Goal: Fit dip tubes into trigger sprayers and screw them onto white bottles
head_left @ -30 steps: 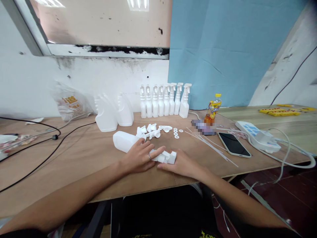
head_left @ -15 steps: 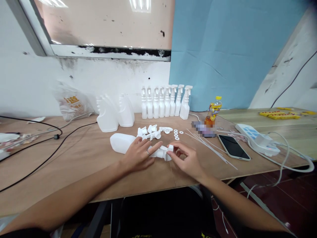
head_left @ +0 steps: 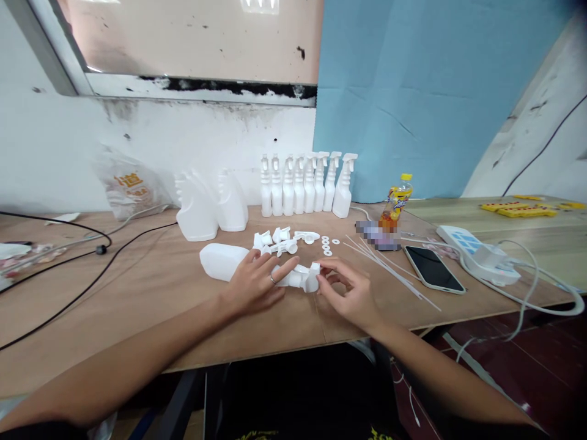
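A white spray bottle lies on its side on the brown tabletop, its base to the left. My left hand is wrapped over its neck, with a ring on one finger. At the right end of the bottle is a white trigger spray head. The fingers of my right hand are curled in a pinch at the outer end of this head. Just behind my left hand lie several loose white spray heads. A few small white washers sit to their right.
Upright spray bottles stand in a row at the back, with bottles without heads to their left. Thin white tubes, a phone, a drink bottle and a power strip lie or stand on the right.
The spray head looks turned a little, and more of it shows at my right fingertips. My right hand has shifted slightly to the right. My left hand stays on the bottle.
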The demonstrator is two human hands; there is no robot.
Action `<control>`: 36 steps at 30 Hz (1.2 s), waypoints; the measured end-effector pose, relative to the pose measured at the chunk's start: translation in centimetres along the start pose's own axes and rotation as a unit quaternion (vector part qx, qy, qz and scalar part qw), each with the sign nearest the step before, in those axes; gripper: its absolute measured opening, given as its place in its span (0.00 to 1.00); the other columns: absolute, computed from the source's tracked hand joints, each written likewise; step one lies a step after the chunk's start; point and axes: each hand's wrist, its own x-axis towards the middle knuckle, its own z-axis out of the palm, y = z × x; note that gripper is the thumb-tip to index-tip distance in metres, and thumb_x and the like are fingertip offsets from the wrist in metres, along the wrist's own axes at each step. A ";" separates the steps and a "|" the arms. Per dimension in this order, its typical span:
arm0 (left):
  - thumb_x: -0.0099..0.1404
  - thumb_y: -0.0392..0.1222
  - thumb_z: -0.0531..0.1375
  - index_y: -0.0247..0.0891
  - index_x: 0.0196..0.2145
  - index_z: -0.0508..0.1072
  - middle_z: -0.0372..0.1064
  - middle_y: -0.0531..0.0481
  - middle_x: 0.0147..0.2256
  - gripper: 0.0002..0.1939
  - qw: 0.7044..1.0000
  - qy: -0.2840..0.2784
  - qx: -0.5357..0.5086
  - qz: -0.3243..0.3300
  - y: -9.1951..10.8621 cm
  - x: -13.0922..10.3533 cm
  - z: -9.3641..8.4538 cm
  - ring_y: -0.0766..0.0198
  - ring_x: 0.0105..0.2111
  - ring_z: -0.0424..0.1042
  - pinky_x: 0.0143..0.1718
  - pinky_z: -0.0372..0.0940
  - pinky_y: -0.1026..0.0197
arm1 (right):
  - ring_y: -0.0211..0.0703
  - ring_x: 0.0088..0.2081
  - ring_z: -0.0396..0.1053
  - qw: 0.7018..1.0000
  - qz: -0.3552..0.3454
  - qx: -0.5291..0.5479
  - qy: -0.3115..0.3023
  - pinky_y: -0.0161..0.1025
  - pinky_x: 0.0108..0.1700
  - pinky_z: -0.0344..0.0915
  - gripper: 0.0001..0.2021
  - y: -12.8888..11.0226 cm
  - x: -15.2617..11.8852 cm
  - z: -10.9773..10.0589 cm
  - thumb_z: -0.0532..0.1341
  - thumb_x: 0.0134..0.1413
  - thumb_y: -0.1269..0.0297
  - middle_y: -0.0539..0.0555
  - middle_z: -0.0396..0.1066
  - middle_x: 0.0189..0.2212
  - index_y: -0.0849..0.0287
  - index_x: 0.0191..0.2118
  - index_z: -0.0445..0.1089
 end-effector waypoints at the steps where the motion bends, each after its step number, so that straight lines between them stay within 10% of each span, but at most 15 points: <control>1: 0.62 0.39 0.58 0.38 0.65 0.57 0.73 0.44 0.39 0.34 1.000 -0.001 0.003 0.000 0.0 0.0 0.0 0.54 0.36 0.69 0.44 0.61 0.49 | 0.39 0.35 0.73 1.000 -0.001 -0.003 0.002 0.36 0.34 0.75 0.09 0.0 0.0 0.1 0.61 0.61 0.68 0.55 0.74 0.42 0.55 0.46 0.71; 36: 0.66 0.40 0.58 0.39 0.65 0.56 0.74 0.46 0.39 0.31 0.999 -0.005 0.008 0.036 0.2 -0.1 0.3 0.55 0.35 0.69 0.42 0.60 0.50 | 0.37 0.29 0.66 0.999 -0.008 0.021 -0.030 0.35 0.30 0.68 0.04 1.0 0.2 0.1 0.62 0.58 0.69 0.49 0.66 0.30 0.55 0.34 0.66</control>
